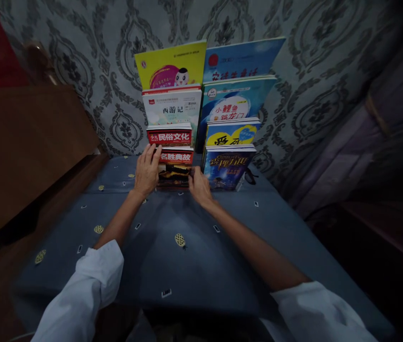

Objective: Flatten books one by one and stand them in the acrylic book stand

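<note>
Two columns of upright books stand in tiers on the cloth-covered table. At the front of the left column is a book with a red title band and a dark picture (175,169). My left hand (147,170) lies along its left edge, fingers pointing up and closed against it. Bent around the lower right edge, the fingers of my right hand (199,186) grip the same book. Behind it rise another red-banded book (173,136), a white book (173,107) and a yellow one (171,61). To the right of my right hand stands a dark blue book (227,166).
Behind the dark blue book are a yellow-and-blue book (235,133), a teal book (239,97) and a blue book (244,57). Dark glasses (250,176) lie beside them. Patterned wallpaper (116,71) closes the back; a brown box-like piece (26,142) stands left.
</note>
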A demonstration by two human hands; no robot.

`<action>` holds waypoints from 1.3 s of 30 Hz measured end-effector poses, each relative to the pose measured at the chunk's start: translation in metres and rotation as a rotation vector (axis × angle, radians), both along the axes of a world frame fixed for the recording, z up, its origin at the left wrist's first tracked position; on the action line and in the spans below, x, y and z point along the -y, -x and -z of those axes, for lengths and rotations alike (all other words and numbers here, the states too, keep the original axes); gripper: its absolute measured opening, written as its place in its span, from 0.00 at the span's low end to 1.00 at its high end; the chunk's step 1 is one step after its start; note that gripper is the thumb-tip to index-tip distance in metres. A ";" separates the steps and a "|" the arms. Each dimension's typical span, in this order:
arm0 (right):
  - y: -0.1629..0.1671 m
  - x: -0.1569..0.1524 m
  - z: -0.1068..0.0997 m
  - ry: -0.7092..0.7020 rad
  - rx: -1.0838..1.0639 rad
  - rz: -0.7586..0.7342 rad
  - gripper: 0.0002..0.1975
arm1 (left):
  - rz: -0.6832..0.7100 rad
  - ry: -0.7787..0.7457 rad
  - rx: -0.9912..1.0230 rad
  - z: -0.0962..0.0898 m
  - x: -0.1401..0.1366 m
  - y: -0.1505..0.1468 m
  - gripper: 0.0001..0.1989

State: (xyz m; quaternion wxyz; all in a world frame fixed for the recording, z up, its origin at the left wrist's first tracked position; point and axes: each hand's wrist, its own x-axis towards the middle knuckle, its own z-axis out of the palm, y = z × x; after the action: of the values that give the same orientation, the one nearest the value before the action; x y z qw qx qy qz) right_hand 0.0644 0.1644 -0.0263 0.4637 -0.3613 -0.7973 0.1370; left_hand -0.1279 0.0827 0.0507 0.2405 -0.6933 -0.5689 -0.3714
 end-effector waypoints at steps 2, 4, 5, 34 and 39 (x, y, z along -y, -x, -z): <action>0.001 0.006 0.001 0.017 -0.004 0.028 0.12 | 0.003 0.002 0.017 0.002 -0.002 0.004 0.31; 0.003 0.011 0.002 0.010 -0.007 0.049 0.13 | 0.004 0.000 0.030 0.004 -0.004 0.008 0.31; 0.003 0.013 0.003 -0.002 -0.009 0.054 0.13 | 0.004 -0.001 0.037 0.005 -0.005 0.009 0.31; 0.029 0.015 -0.050 -0.194 -0.126 0.061 0.29 | 0.049 -0.057 0.147 0.015 -0.015 0.009 0.30; 0.038 0.012 -0.042 -0.196 -0.196 0.082 0.29 | 0.099 -0.108 0.262 0.026 -0.020 0.000 0.26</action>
State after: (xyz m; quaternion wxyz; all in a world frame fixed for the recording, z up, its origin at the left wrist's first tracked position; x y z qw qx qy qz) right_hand 0.0263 0.1522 0.0158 0.5777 -0.3312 -0.7423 0.0743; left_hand -0.1282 0.1024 0.0250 0.1827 -0.6521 -0.5396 -0.5002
